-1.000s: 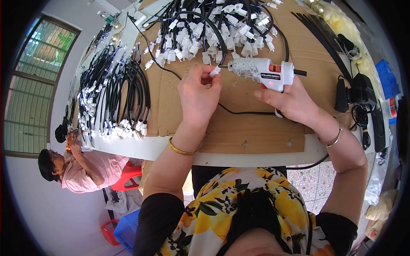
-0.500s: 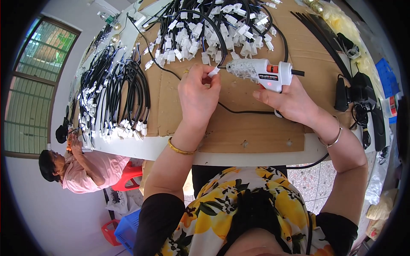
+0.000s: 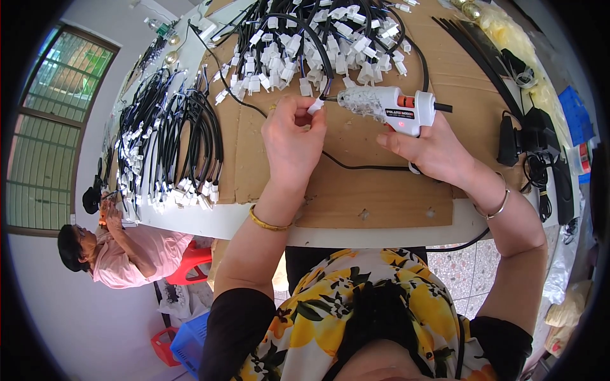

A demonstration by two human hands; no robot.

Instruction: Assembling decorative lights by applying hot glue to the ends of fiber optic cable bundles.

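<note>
Now, left hand (image 3: 293,136): you pinch a white connector (image 3: 316,106) just beside the glue gun (image 3: 395,108).
Right hand (image 3: 438,149): fingers wrapped round it.
Blue basket (image 3: 187,343), left of it: contents hidden.

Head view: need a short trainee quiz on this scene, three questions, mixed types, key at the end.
1. Which hand holds the white glue gun?
2. True or false: the gun's nozzle points away from the white connector pinched in the left hand.
3. What covers the white table beneath both hands?
a) green cloth
b) brown cardboard
c) clear glass

Key:
1. The right hand.
2. False; it points toward the connector.
3. b
</note>
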